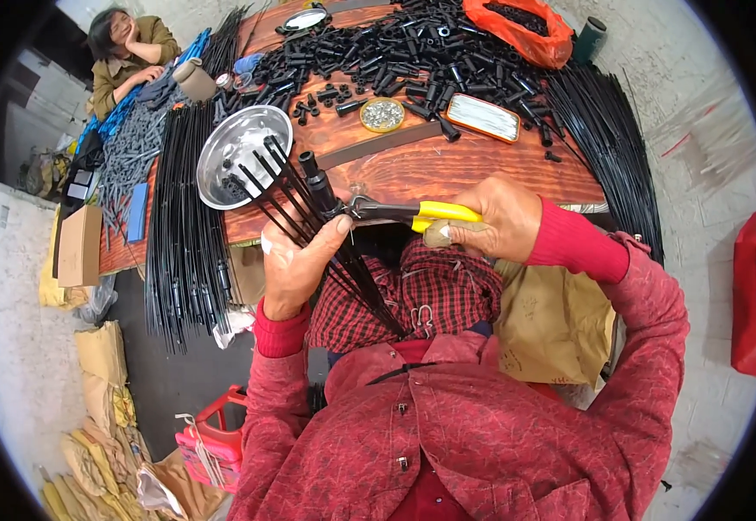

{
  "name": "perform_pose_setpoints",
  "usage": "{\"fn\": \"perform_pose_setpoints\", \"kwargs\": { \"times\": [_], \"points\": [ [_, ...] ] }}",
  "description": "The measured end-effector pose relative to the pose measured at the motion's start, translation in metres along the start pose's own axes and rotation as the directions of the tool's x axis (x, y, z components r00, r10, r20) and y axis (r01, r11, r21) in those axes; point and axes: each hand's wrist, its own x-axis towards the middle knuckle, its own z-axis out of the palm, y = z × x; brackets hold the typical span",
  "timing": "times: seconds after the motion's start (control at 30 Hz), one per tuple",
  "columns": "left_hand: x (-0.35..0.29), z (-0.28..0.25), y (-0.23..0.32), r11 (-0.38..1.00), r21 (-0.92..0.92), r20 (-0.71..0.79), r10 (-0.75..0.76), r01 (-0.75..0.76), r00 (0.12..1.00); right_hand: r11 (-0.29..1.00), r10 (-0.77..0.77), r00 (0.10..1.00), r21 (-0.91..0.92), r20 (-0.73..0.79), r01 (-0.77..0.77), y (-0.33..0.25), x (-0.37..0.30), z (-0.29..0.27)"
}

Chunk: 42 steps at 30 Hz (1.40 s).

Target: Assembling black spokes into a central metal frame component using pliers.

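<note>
My left hand (293,267) is closed around a bundle of thin black rods (362,291), which slant from over the table edge down to my lap. At the bundle's upper end stands a thicker black tubular fitting (315,181), by my left thumb. My right hand (506,219) grips pliers with yellow handles (449,211). Their metal jaws reach the base of the fitting, beside the left thumb; what exactly they pinch is too small to tell. Behind the rod tips lies a shiny metal bowl (213,174).
Black tubular parts (378,56) heap over the wooden table (387,178). A round tin (381,114) of small metal pieces and a rectangular tray (482,117) stand in front. Long black rods hang over the left (183,226) and right edges. Another person (135,56) leans at the far left.
</note>
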Motion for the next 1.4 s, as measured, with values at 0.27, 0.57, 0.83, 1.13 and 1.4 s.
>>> {"fn": "perform_pose_setpoints", "kwargs": {
  "times": [0.27, 0.57, 0.83, 1.13, 1.4],
  "points": [
    [0.001, 0.001, 0.008, 0.994, -0.108, 0.033, 0.025, -0.022, 0.999, 0.07, -0.163, 0.709, 0.724, 0.687, -0.686, 0.024, -0.002, 0.025],
    [0.004, 0.001, 0.003, 0.999, 0.018, -0.009, 0.033, -0.033, 0.999, 0.916, 0.018, 0.999, 0.401, -0.038, -0.001, 0.009, -0.003, 0.01],
    [0.003, 0.001, 0.009, 0.996, -0.093, 0.061, -0.013, 0.019, 0.998, 0.514, 0.231, 0.814, 0.643, 0.533, -0.568, -0.003, -0.008, -0.009],
    [0.006, 0.004, 0.008, 0.999, 0.019, 0.026, 0.043, -0.044, 0.999, 0.946, -0.313, 0.903, -0.18, -0.295, 0.269, 0.018, -0.007, 0.004],
    [0.007, 0.001, 0.011, 0.998, -0.05, 0.149, 0.03, -0.023, 0.988, 0.279, 0.026, 0.753, 0.718, 0.658, -0.638, 0.014, -0.01, 0.007]
  ]
}}
